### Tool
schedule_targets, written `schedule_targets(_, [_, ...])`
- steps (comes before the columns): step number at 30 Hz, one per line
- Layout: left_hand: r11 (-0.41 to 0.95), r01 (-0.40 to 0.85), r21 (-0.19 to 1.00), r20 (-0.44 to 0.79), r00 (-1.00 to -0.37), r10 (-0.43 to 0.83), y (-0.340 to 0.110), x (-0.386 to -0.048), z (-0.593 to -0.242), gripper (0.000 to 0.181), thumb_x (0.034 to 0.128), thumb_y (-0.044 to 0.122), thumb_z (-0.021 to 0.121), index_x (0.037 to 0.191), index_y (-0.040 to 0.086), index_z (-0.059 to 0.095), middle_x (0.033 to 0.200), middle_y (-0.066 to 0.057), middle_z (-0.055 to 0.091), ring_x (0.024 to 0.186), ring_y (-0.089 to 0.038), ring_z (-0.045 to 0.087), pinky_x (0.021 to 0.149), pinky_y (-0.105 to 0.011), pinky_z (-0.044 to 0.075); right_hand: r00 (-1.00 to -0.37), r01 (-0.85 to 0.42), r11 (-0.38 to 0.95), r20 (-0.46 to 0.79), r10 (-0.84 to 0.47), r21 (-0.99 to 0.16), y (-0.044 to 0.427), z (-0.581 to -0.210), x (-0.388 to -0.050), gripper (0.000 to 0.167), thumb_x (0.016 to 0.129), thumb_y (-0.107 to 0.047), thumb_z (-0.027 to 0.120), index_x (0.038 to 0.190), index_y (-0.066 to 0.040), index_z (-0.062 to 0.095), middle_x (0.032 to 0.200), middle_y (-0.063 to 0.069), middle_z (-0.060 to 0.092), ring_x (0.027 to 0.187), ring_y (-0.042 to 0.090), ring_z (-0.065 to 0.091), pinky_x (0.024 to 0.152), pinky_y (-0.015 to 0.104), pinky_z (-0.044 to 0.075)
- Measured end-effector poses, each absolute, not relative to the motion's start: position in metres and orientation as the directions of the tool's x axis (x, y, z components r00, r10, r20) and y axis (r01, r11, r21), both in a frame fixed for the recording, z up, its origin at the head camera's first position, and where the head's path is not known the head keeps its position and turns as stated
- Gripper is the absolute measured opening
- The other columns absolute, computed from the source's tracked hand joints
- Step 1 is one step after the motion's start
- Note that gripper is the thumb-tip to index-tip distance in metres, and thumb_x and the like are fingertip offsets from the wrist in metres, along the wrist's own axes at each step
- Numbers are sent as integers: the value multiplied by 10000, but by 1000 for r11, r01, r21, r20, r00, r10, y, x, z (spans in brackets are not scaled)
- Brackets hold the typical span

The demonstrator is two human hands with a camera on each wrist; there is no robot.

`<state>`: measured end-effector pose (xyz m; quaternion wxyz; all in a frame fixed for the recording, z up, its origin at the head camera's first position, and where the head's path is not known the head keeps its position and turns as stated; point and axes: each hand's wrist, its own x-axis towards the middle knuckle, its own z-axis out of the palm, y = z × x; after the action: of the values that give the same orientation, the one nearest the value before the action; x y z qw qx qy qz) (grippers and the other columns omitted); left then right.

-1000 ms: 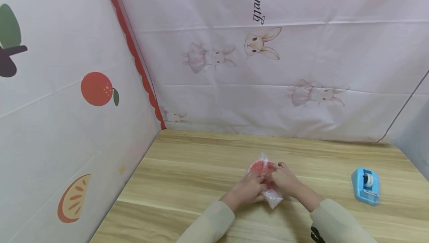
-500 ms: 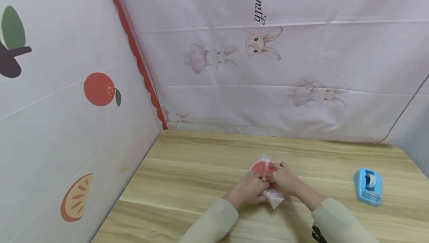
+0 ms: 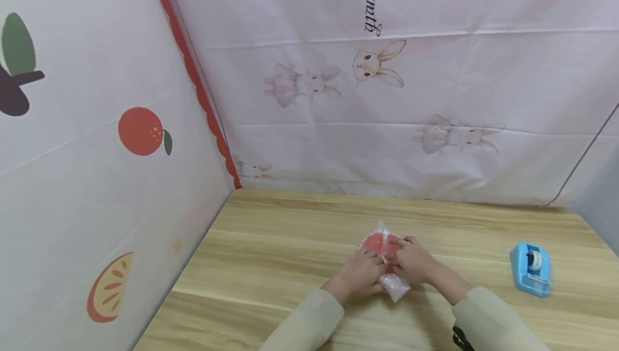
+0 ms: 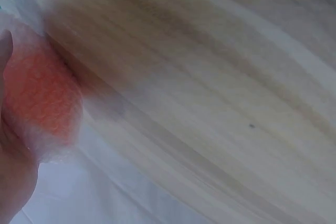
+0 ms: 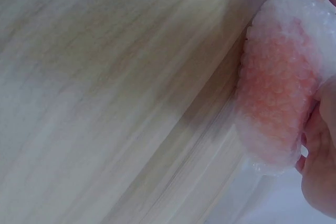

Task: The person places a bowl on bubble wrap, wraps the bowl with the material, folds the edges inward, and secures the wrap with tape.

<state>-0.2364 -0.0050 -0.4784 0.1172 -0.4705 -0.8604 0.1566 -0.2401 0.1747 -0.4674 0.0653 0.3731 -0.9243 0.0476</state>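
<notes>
A red object in clear bubble wrap (image 3: pixel 374 242) lies on the wooden table, between my two hands. What the red object is cannot be made out through the wrap. My left hand (image 3: pixel 358 274) holds the bundle from its left side, fingers bent over the top. From the right, my right hand (image 3: pixel 414 260) grips the wrap, its fingers curled at the middle of the bundle. A loose end of wrap sticks out toward me below the hands. Each wrist view shows the red bundle at its edge, partly covered by a hand.
A blue tape dispenser (image 3: pixel 530 269) with a white roll stands to the right on the wooden table (image 3: pixel 280 233). A pale cloth with rabbit prints (image 3: pixel 314 152) hangs behind the table, and a fruit-printed cloth (image 3: pixel 159 200) hangs along the left side.
The fingers of both hands shift slightly over the middle of the wrap. The bundle stays in about the same place, and the tape dispenser has not moved.
</notes>
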Motion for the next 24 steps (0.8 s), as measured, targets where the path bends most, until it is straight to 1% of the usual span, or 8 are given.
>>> schedule_targets(5, [509,772,-380,44,-535,844,-4,-239,-480,470,847,587,506,1143,240,621,1220,102,578,1127,-98,516,979,-260,381,-723,-685,728,145,-676,-24,172,-468,-241,128,784,-137,614,696,-153,706,843,-47,724,1155,347,534,920,560,384])
schedule_targets(8, [508,778,-369,36,-534,845,-4,-240,-480,444,847,583,509,1129,260,625,1179,128,608,1075,-93,535,947,-250,391,-728,-680,732,147,-670,-31,171,-468,-242,144,780,-137,611,665,-167,693,830,-53,723,1157,349,531,917,557,379])
schedule_targets(12, [506,791,-344,25,-531,847,-3,-241,-478,356,844,555,538,1023,270,653,1029,153,667,943,-80,557,875,-233,403,-731,-678,732,161,-663,-64,172,-468,-241,133,789,-127,607,754,-167,729,922,-54,726,1155,365,531,908,560,378])
schedule_targets(16, [509,802,-312,9,-533,846,-2,-240,-476,350,846,536,548,1035,259,648,1058,149,662,981,-80,547,903,-243,397,-746,-661,722,281,-603,-204,175,-476,-238,142,812,-71,598,851,-98,732,935,22,726,1124,383,554,908,558,396])
schedule_targets(21, [514,814,-271,-14,-537,843,-3,-239,-475,423,858,521,540,1155,227,607,1134,118,644,1075,-90,535,953,-256,386,-834,-523,648,489,-255,-554,183,-483,-228,184,842,21,561,975,54,683,1057,219,666,1055,424,578,847,530,480])
schedule_targets(22, [516,814,-268,-19,-540,842,-3,-239,-474,445,860,523,536,1184,223,597,1147,111,640,1090,-92,533,960,-256,386,-855,-472,626,494,-156,-620,186,-481,-226,184,851,23,553,978,64,678,1067,227,660,1049,402,589,835,495,502])
schedule_targets(23, [517,813,-266,-26,-542,840,-3,-239,-474,467,863,527,529,1211,220,584,1161,105,635,1110,-95,530,970,-257,384,-878,-412,607,475,-64,-680,190,-479,-224,185,871,1,542,984,58,677,1075,229,656,1027,308,622,819,423,529])
schedule_targets(24, [518,813,-267,-31,-544,838,-3,-239,-474,478,865,530,523,1224,219,579,1172,103,629,1125,-96,526,976,-256,383,-895,-353,584,445,15,-731,196,-476,-221,194,888,-20,529,988,53,678,1059,223,664,901,233,658,733,360,552])
